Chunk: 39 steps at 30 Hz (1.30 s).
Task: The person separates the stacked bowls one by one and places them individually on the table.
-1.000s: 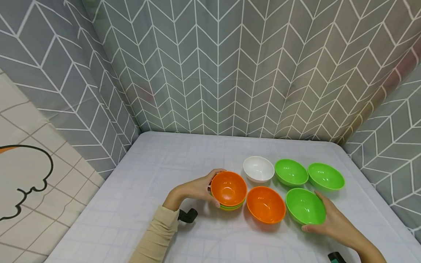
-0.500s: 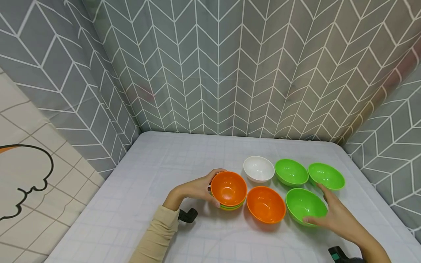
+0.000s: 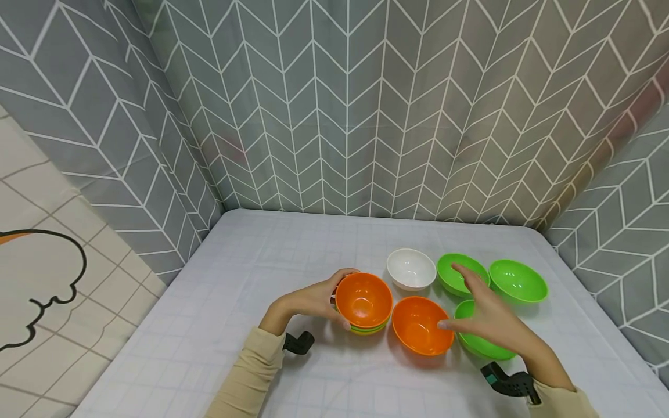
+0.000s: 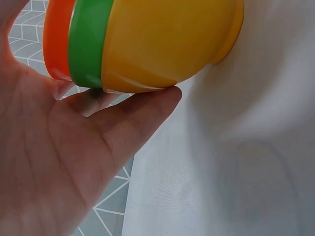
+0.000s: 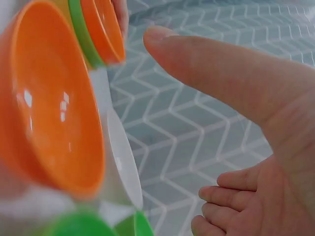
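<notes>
My left hand (image 3: 320,299) grips the side of a nested stack of bowls, with an orange bowl (image 3: 364,300) on top. Under it in the left wrist view are a green bowl (image 4: 90,44) and a yellow bowl (image 4: 167,44), the thumb against the yellow one. My right hand (image 3: 493,319), thumb and fingers spread, holds nothing. It hovers over a green bowl (image 3: 479,347) that it partly hides. Its thumb tip appears over the rim of a single orange bowl (image 3: 418,326), standing right of the stack; the right wrist view shows a gap there.
Behind stand a white bowl (image 3: 411,270) and two green bowls, the nearer one (image 3: 448,278) partly behind my right fingers, the other bowl (image 3: 517,281) farther right. A pale cloth covers the table (image 3: 172,348). Patterned curtains (image 3: 340,116) enclose its back and sides.
My right hand has let go of the front green bowl, risen and moved left towards the single orange bowl. The left hand and its stack have stayed put.
</notes>
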Each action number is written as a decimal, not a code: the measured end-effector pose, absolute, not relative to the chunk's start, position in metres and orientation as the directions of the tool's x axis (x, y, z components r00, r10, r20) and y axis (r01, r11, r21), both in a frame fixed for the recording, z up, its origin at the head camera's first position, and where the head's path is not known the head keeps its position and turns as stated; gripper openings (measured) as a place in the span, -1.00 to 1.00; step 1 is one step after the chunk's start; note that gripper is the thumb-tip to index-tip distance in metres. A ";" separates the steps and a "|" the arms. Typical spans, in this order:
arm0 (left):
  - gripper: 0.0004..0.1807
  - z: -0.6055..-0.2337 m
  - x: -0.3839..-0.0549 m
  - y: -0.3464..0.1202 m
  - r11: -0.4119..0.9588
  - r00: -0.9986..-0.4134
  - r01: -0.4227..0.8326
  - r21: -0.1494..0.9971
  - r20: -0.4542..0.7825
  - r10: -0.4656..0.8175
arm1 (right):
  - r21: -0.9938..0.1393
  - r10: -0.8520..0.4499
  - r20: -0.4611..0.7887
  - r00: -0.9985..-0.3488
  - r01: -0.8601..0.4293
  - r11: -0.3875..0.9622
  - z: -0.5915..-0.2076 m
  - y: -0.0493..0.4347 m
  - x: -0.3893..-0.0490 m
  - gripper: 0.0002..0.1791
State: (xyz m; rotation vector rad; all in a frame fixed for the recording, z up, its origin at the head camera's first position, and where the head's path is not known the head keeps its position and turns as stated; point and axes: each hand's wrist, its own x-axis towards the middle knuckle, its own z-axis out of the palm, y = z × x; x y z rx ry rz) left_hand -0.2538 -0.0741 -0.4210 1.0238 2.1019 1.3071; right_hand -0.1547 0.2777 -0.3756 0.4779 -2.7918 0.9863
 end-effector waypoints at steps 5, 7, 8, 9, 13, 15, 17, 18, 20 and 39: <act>0.10 -0.421 -0.254 -0.074 0.283 -0.619 0.357 0.890 -0.001 0.785 | -0.607 -0.335 0.196 -0.922 -0.382 0.697 -0.378 0.252 -0.167 0.25; 0.11 -0.421 -0.254 -0.074 0.287 -0.620 0.355 0.890 -0.005 0.785 | -0.615 -0.371 0.185 -0.910 -0.402 0.679 -0.379 0.241 -0.170 0.25; 0.11 -0.421 -0.254 -0.074 0.285 -0.620 0.354 0.890 -0.005 0.785 | -0.612 -0.387 0.183 -0.904 -0.412 0.675 -0.379 0.235 -0.172 0.25; 0.12 -0.421 -0.254 -0.074 0.283 -0.618 0.356 0.891 -0.003 0.786 | -0.609 -0.402 0.184 -0.897 -0.425 0.670 -0.378 0.230 -0.173 0.24; 0.14 -0.421 -0.253 -0.074 0.282 -0.615 0.367 0.887 0.004 0.789 | -0.599 -0.453 0.173 -0.874 -0.459 0.657 -0.375 0.210 -0.177 0.25; 0.14 -0.420 -0.253 -0.074 0.285 -0.612 0.376 0.882 0.006 0.790 | -0.593 -0.480 0.159 -0.863 -0.472 0.652 -0.373 0.202 -0.179 0.26; 0.13 -0.419 -0.253 -0.074 0.287 -0.612 0.382 0.878 0.007 0.791 | -0.585 -0.500 0.150 -0.853 -0.484 0.650 -0.373 0.195 -0.181 0.26; 0.13 -0.419 -0.253 -0.074 0.285 -0.610 0.384 0.878 0.009 0.793 | -0.576 -0.509 0.149 -0.848 -0.493 0.652 -0.374 0.192 -0.182 0.27; 0.11 -0.420 -0.253 -0.074 0.275 -0.604 0.385 0.881 0.016 0.797 | -0.560 -0.525 0.152 -0.837 -0.511 0.652 -0.375 0.187 -0.184 0.27; 0.08 -0.424 -0.255 -0.075 0.286 -0.596 0.397 0.872 0.008 0.803 | -0.553 -0.604 0.083 -0.793 -0.541 0.634 -0.386 0.171 -0.205 0.31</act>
